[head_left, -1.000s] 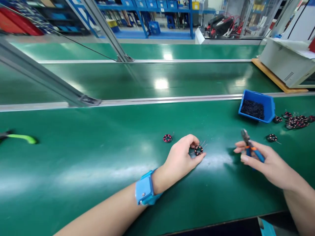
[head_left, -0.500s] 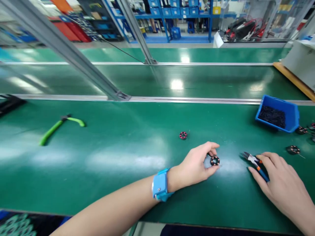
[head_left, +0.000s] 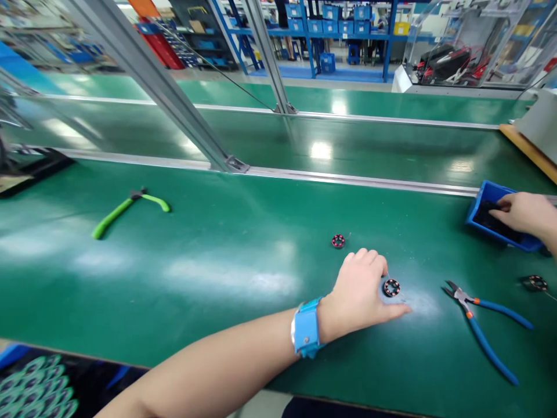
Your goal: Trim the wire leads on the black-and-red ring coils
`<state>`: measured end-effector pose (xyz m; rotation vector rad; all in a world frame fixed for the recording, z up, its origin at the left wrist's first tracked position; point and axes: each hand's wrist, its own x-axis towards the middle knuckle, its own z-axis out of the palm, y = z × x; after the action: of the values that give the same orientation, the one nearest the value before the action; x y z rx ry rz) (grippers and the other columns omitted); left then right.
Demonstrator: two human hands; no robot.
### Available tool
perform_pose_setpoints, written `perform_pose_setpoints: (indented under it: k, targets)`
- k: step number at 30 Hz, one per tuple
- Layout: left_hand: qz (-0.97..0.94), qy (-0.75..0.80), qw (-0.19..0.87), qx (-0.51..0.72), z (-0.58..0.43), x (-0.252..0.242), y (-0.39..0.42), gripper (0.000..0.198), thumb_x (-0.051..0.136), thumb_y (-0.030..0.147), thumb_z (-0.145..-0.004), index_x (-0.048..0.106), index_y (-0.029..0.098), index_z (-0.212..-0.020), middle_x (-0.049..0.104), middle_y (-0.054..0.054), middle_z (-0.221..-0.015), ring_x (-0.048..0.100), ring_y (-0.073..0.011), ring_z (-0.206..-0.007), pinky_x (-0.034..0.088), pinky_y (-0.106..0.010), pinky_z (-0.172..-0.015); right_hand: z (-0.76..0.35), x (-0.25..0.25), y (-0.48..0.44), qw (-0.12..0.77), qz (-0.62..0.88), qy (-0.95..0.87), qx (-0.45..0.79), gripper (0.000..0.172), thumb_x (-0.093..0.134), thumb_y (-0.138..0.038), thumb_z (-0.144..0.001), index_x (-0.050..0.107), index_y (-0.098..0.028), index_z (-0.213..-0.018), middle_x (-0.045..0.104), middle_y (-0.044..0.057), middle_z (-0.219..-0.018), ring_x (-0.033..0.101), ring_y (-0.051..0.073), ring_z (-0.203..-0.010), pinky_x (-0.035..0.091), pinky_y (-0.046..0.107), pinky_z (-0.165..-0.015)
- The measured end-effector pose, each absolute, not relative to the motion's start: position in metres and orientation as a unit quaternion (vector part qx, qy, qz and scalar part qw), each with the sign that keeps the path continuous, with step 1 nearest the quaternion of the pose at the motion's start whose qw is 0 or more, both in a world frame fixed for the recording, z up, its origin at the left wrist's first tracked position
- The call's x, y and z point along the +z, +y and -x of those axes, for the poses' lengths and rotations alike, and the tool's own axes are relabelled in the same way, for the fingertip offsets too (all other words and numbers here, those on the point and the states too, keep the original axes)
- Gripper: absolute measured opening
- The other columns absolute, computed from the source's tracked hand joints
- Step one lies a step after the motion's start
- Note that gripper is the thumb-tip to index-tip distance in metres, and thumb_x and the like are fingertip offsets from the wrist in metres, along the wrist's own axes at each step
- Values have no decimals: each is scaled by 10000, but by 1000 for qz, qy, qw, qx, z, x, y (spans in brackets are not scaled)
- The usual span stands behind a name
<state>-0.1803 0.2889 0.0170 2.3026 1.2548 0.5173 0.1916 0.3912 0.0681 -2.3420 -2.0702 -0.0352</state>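
Coil [head_left: 386,289] right there in the gap between the thumb and fingers of the left hand [head_left: 357,289], thumb stretched well clear of it. Sitting on the worktop [head_left: 226,232] or just above? From my distant seat I can't tell, nor whether a fingertip touches it. Blue wristband [head_left: 307,328] on that arm. Across to the right, I see the right hand [head_left: 524,213] dipped into the blue box [head_left: 496,193], fingertips among the black bits [head_left: 488,218]; pinched together or not, I can't make out. Nearer me than the box, blue-handled pliers [head_left: 463,296] lie with handles spread wide. Pink-toned coil [head_left: 333,242] just beyond the left hand, dark coil [head_left: 531,283] by my right edge. Far left, green-handled tool [head_left: 114,217], handles splayed.
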Motion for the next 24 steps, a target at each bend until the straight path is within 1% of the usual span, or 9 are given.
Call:
perform_pose_setpoints:
  k: [4,7,11,14,17,18,19,21,24]
  targets:
    - [-845,428,245,207,176,14,291,310,725,424,-700,560,177,-786,620,-53,-812,551,-237,-795,426,-378,-701,-195,59,406,23,764,-645,18,198,647,-188,-702,597,-218,-513,517,37,-537,562,216,-612,295,337,-573]
    - [-808,408,325,274,181,13,292,214,721,287,-713,571,172,-813,640,-40,-820,576,-202,-790,455,-354,-729,-189,62,398,65,783,-618,29,202,646,-137,-673,584,-203,-492,468,20,-510,564,232,-654,297,352,-597]
    - [-684,401,495,354,185,12,292,196,684,228,-739,579,150,-886,646,-31,-800,594,-127,-671,491,-258,-620,-175,78,385,179,798,-574,44,147,621,-200,-683,594,-183,-540,468,15,-524,582,244,-761,344,384,-684]
    - [-618,394,575,364,184,11,291,252,679,228,-740,574,139,-951,661,-51,-855,611,-112,-656,515,-233,-592,-146,84,365,293,792,-530,77,153,618,-303,-716,615,-166,-647,584,51,-607,607,224,-740,425,370,-678]
    - [-602,381,600,365,181,12,290,270,680,207,-738,581,135,-978,672,-62,-881,646,-124,-710,549,-243,-659,-90,75,327,391,729,-525,200,223,645,-390,-722,611,-171,-696,689,71,-792,628,162,-658,495,298,-591]
    - [-603,378,601,363,181,13,290,261,677,204,-742,587,133,-977,674,-62,-876,654,-129,-721,556,-248,-677,-68,68,313,460,665,-503,306,212,696,-365,-687,620,-167,-683,694,76,-796,616,151,-622,494,289,-567]
    - [-607,375,600,362,180,13,289,250,672,202,-748,592,133,-974,676,-61,-868,659,-133,-727,562,-255,-692,-47,62,300,493,616,-472,394,216,736,-353,-663,624,-169,-660,694,68,-766,596,134,-577,489,277,-547]
    - [-618,368,590,368,181,15,290,239,663,199,-761,598,136,-982,681,-59,-864,665,-142,-746,568,-270,-719,-11,49,279,512,574,-403,496,215,782,-338,-640,651,-167,-653,693,56,-717,583,119,-552,482,254,-537]
    - [-648,365,553,376,183,16,290,232,659,193,-768,613,141,-989,679,-54,-858,649,-140,-747,559,-276,-723,17,39,267,528,561,-307,559,238,817,-346,-616,670,-164,-655,693,40,-715,588,108,-587,483,229,-568]
